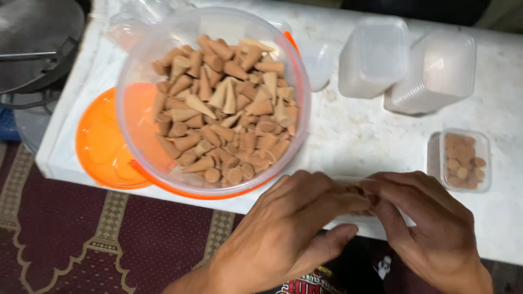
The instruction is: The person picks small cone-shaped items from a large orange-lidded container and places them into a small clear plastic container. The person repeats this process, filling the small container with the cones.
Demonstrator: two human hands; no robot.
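A large clear plastic bowl (136, 71) full of brown incense cones (223, 109) stands on a white table (354, 130). At the table's near edge my left hand (289, 228) and my right hand (430, 223) meet, fingertips together over a small clear container (348, 179) that they mostly hide. Brown cone tips show between the fingers. A small clear box (463, 160) packed with cones standing upright sits just beyond my right hand.
An orange lid (103, 147) lies under and beside the bowl at the left. Two stacks of empty clear boxes (403, 65) lie on their sides at the back right. A patterned maroon carpet (71, 239) covers the floor, with a dark metal object (32, 43) at far left.
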